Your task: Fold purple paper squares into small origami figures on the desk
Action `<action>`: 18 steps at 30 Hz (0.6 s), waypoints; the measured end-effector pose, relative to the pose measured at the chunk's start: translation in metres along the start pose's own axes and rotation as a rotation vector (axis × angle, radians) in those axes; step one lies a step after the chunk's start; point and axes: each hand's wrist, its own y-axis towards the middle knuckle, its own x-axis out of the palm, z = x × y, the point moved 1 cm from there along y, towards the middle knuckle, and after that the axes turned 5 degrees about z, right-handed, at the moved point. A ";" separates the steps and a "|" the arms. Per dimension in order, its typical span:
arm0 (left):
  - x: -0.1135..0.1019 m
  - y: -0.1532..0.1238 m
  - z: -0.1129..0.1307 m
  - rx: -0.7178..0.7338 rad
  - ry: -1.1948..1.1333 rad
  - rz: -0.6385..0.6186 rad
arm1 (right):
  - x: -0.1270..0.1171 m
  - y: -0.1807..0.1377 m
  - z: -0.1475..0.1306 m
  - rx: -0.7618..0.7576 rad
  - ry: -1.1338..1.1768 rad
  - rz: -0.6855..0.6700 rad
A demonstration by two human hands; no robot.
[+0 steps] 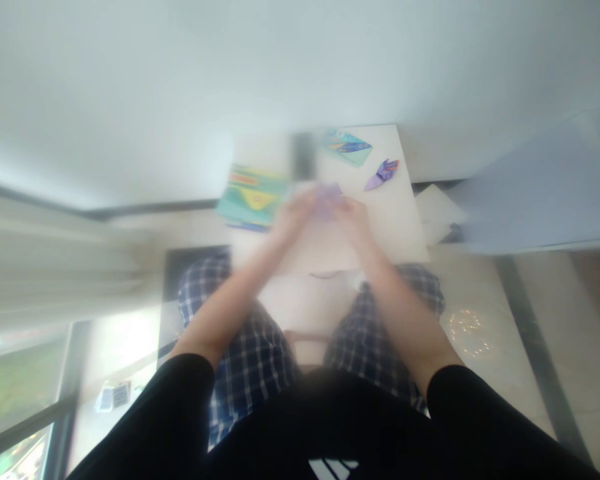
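Note:
Over the small white table (325, 250), a piece of purple paper (327, 200) is held between my two hands. My left hand (299, 208) grips its left side with closed fingers, and my right hand (351, 212) pinches its right side. The view is hazy, so the paper's folds cannot be made out. Just beyond my right hand lies a folded purple paper figure (383, 175) with a pointed end. Left of my left hand is a green and yellow pack or booklet (253, 199).
At the back of the table are a blurred dark rectangular object (304, 157) and a teal sheet with a blue pointed shape (349, 147). A pale wall (300, 67) stands behind the table. My knees in checked trousers (253, 347) flank its front edge. A curtain (55, 260) hangs at left.

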 end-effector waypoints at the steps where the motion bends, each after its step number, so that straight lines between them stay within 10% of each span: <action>1: -0.001 -0.001 0.002 -0.011 0.051 -0.013 | 0.000 0.000 0.000 -0.003 -0.022 -0.006; 11: -0.003 0.002 0.000 -0.095 0.126 0.017 | 0.006 0.008 0.018 0.066 0.107 0.052; 18: 0.001 0.002 -0.003 0.038 0.077 -0.017 | -0.002 0.002 0.008 -0.181 -0.028 -0.003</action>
